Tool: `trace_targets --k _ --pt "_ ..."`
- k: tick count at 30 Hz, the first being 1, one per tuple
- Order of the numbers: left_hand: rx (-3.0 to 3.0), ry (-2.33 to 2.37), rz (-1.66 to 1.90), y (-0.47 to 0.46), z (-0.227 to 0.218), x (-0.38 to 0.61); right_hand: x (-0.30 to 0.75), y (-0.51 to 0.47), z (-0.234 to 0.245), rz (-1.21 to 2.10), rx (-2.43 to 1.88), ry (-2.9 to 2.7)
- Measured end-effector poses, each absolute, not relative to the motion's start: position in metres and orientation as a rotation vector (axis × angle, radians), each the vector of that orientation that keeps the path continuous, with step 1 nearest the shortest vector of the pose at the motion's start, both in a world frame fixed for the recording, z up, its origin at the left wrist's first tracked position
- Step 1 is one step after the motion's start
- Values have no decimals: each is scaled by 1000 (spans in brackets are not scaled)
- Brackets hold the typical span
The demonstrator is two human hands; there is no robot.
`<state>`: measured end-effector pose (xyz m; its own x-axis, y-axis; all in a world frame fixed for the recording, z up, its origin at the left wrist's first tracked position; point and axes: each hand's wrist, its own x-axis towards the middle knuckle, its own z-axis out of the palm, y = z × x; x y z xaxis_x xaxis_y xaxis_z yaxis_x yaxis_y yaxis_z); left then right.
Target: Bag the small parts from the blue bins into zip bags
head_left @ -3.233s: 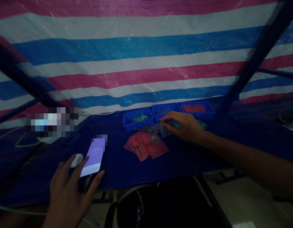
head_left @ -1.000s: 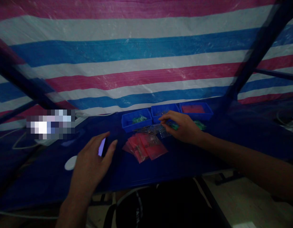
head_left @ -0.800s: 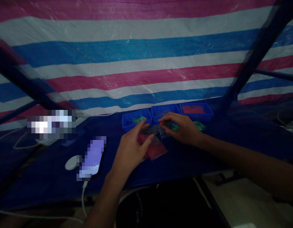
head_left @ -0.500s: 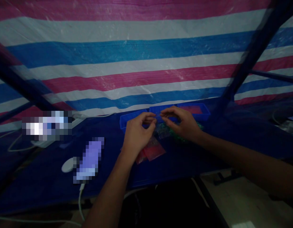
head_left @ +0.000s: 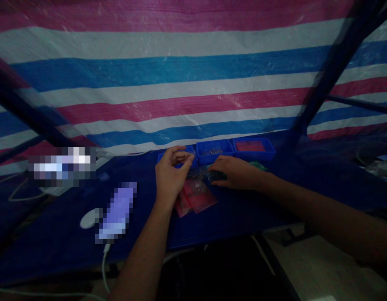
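My left hand [head_left: 172, 173] is raised near the left blue bin [head_left: 162, 158], its thumb and fingertips pinched together. Whatever sits in that pinch is too small and dark to name. My right hand [head_left: 235, 172] is low over the table, its thumb and fingers apart around a heap of small clear pieces [head_left: 215, 176]. I cannot make out a grip on any of them. Red-and-clear plastic packets [head_left: 201, 196] lie just in front of the heap. Something green [head_left: 258, 166] shows partly behind my right hand.
A middle blue bin [head_left: 215, 156] holds small pieces; the right blue bin [head_left: 251, 146] holds red packets. At left on the blue table [head_left: 243, 217] are a blurred-out phone [head_left: 118, 211] with a white cable and a white round object [head_left: 90, 218]. A striped sheet [head_left: 187, 71] hangs behind.
My right hand has moved down and slightly left, away from my left hand, to the clear pieces. My left hand has shifted a little left, and its fingertips have drawn together.
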<state>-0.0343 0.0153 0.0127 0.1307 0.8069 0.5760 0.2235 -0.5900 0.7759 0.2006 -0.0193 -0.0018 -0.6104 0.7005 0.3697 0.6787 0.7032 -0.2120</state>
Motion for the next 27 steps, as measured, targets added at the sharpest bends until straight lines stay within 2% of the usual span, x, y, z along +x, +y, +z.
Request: trace_targets --k 18,27 --pt "1968 924 1356 11 6 -34 202 -19 -4 338 -1026 -2445" --pt "2005 1021 1362 8 8 -38 199 -22 6 373 -1018 -2104"
